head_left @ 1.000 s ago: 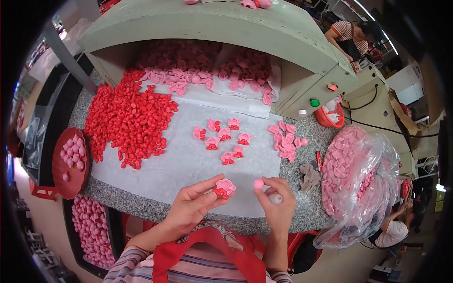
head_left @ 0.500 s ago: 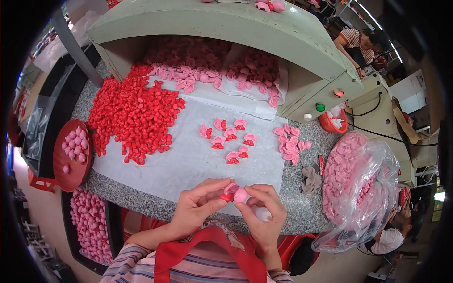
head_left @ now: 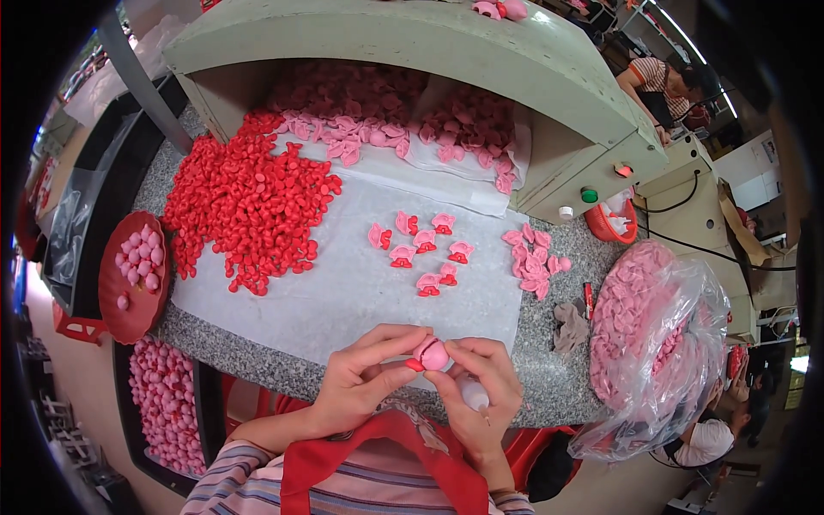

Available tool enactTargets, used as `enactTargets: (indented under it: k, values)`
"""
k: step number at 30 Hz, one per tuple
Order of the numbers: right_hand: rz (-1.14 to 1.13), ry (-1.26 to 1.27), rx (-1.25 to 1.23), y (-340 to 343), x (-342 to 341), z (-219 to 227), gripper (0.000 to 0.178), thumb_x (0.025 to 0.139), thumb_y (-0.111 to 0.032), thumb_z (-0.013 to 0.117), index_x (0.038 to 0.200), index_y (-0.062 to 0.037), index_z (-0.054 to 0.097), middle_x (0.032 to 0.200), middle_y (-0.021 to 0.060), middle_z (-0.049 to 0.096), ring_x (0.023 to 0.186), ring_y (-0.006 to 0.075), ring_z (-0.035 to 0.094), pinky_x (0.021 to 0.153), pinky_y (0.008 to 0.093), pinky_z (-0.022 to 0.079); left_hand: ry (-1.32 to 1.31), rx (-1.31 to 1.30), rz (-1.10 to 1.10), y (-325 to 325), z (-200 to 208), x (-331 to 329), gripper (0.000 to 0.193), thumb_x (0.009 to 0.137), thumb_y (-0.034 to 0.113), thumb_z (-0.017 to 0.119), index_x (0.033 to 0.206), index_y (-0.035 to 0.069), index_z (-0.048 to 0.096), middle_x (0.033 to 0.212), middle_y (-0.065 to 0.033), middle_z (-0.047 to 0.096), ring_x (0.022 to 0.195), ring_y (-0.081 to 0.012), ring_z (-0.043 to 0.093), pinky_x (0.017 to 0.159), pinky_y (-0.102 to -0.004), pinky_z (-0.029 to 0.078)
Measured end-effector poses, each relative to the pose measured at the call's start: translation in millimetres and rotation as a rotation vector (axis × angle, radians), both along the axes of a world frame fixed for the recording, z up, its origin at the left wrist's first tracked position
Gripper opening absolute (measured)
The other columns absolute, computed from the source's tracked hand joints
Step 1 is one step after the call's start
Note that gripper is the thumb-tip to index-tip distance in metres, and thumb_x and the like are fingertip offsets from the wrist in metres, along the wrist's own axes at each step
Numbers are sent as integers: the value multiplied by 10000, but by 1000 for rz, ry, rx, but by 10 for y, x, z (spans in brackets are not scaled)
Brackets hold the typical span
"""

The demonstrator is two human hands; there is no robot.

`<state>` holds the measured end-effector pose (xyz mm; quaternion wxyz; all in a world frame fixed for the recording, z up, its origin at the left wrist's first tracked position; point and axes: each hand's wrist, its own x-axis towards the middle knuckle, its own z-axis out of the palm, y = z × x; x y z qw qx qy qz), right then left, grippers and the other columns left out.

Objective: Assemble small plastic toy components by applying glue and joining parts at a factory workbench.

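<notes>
My left hand pinches a pink shell-like plastic piece with a red foot-like piece at its lower side. Fingertips of my right hand press a rounded pink part against it, so the two look like one small ball with a dark seam. A small white squeeze bottle with a thin tip is tucked in my right palm. Beyond my hands, several pink shells with red feet stand on the white sheet.
A heap of red pieces covers the sheet's left. Loose pink shells lie right, near a grey rag and a plastic bag of pink parts. A red dish holds pink balls. A green metal housing arches over the back.
The pink rounded part has come against the shell in my left hand, closing the gap between them. The bottle in my right hand has tilted, its tip now showing. The view has shifted slightly.
</notes>
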<state>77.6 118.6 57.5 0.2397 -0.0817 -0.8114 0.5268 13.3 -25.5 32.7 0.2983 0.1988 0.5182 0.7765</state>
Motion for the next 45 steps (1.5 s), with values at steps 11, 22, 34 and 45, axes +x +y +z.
enactTargets:
  k: [11, 22, 34, 45]
  values:
    - [5, 34, -74, 12, 22, -3, 349, 611, 84, 697, 942, 15, 614, 939, 128, 559, 688, 147, 570, 578, 226, 464, 65, 41, 26, 48, 28, 3, 382, 806, -86, 497, 1179, -4, 491, 1215, -173, 439, 1111, -239, 464, 877, -278, 444]
    - [-10, 17, -2, -5, 34, 9, 321, 615, 65, 702, 921, 10, 623, 910, 134, 571, 722, 179, 582, 606, 255, 484, 201, -36, 39, 27, 59, -23, 331, 783, -75, 536, 1106, -5, 558, 1182, -184, 479, 1057, -245, 511, 860, -286, 432]
    - [-57, 171, 216, -37, 64, -87, 308, 627, 21, 716, 918, -15, 620, 847, 150, 595, 726, 229, 609, 597, 276, 512, 108, 87, 60, 49, 72, 45, 350, 771, -78, 546, 1103, 27, 571, 1188, -205, 467, 1060, -263, 509, 866, -319, 435]
    - [-62, 281, 378, -66, 47, -138, 230, 661, -12, 691, 879, 20, 626, 808, 157, 604, 692, 234, 613, 586, 274, 514, 241, 181, 229, 125, -100, 110, 301, 744, -111, 570, 1013, 22, 595, 1139, -248, 485, 985, -265, 549, 826, -327, 458]
